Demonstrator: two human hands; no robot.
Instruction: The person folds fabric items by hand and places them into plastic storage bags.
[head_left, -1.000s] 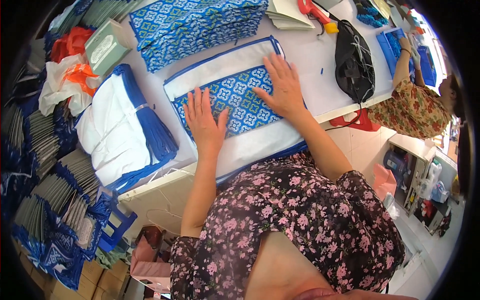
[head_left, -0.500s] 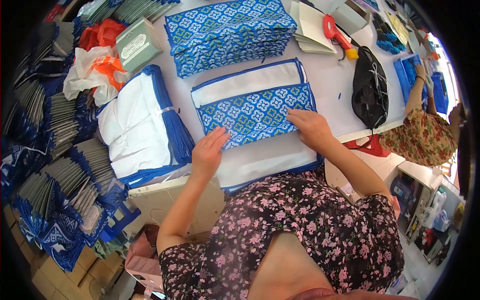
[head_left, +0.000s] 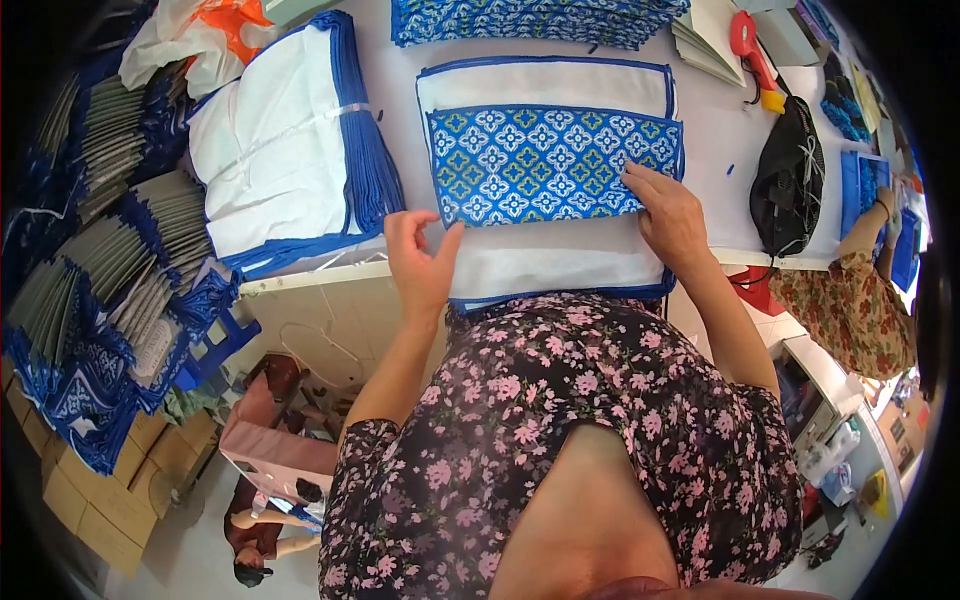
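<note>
A blue cloth [head_left: 535, 165] with a white and green flower pattern lies folded over a white, blue-edged cloth [head_left: 545, 80] on the table in front of me. White fabric shows above and below the patterned panel. At its lower left corner is my left hand [head_left: 420, 262], thumb and fingers spread apart with nothing held between them. My right hand [head_left: 675, 218] rests on the panel's lower right part, fingers stretched out over the pattern. Whether its thumb slips under the edge cannot be made out.
To the left lies a tied stack of white, blue-edged cloths [head_left: 275, 150]. A patterned cloth pile [head_left: 540, 22] stands behind. A red tape dispenser [head_left: 752, 55] and a black mesh bag [head_left: 790, 185] are at right. Bundled cloths [head_left: 110, 300] crowd the left. Another person's arm [head_left: 865, 220] reaches in at far right.
My view has shifted, so the table sits higher in the picture. My left hand has come off the panel's lower left, its fingers parting; my right hand stays on the right part.
</note>
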